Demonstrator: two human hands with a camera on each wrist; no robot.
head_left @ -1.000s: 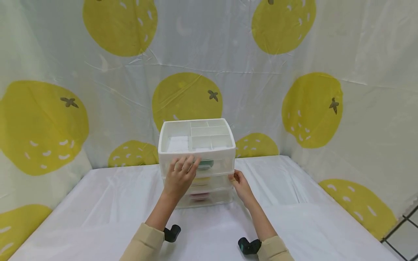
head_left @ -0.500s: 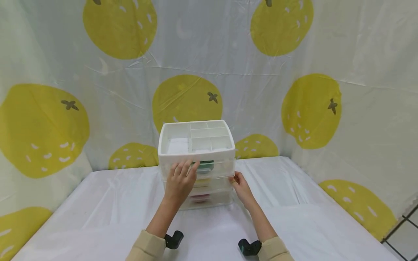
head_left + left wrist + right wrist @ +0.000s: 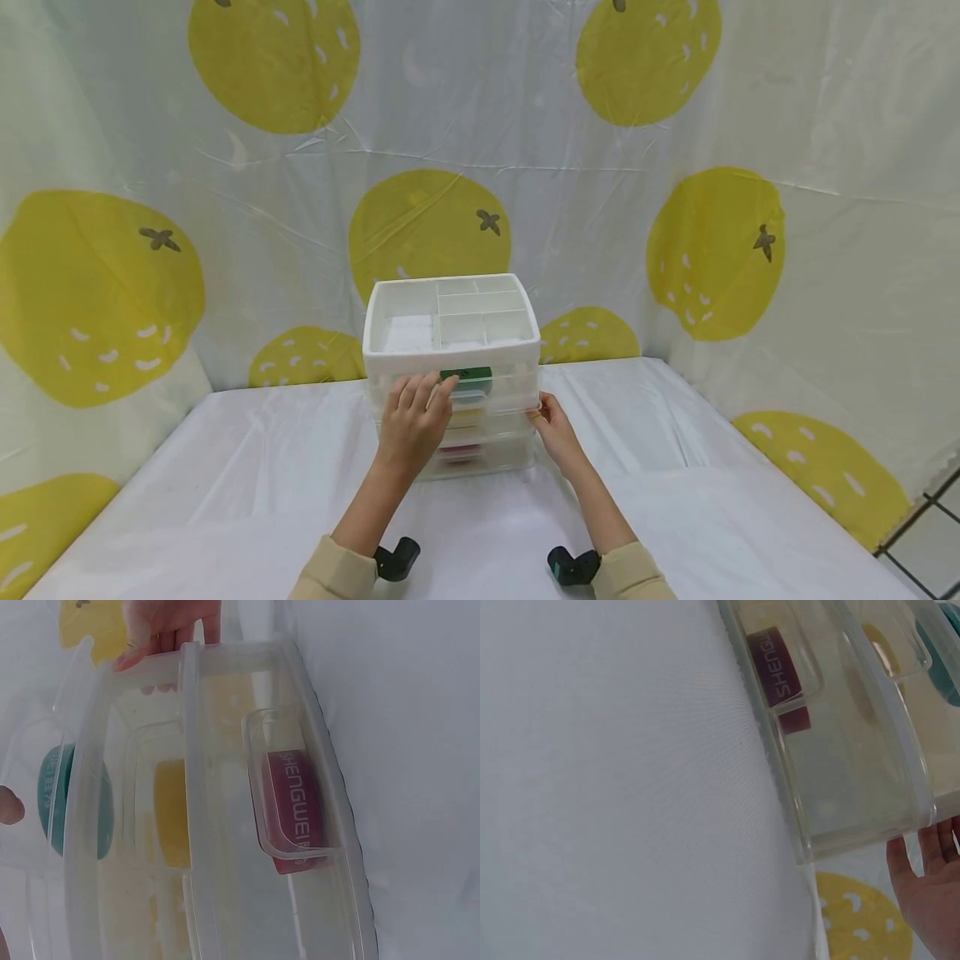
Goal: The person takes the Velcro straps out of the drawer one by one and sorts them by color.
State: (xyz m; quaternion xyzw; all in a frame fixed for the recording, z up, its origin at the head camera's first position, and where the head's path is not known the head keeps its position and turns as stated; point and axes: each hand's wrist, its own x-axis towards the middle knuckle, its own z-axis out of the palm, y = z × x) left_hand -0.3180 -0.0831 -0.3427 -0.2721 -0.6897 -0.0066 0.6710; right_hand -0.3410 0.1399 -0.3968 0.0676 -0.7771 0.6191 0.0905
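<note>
A white plastic drawer organizer (image 3: 525,342) stands on the table, with three clear drawers below a sectioned top tray. In the head view, the top drawer (image 3: 517,383) is slid partly out. My left hand (image 3: 412,421) grips its front, fingers over the upper edge. My right hand (image 3: 557,432) holds the organizer's right side, thumb toward the front; its fingers touch the side wall in the right wrist view. A green item (image 3: 54,799) with pale lettering lies in the top drawer, a yellow item (image 3: 171,814) in the middle one, and a dark red item (image 3: 296,802) marked SHENGWEI in the bottom one.
A white cloth (image 3: 262,492) covers the table. Behind and beside it hangs a pale curtain (image 3: 570,200) with large yellow fruit prints. Black wrist devices (image 3: 397,558) sit at both cuffs. Floor tiles (image 3: 930,533) show at the lower right.
My left hand has drawn the top drawer slightly toward me, and more of the green item shows behind its front. My right hand has stayed at the organizer's side.
</note>
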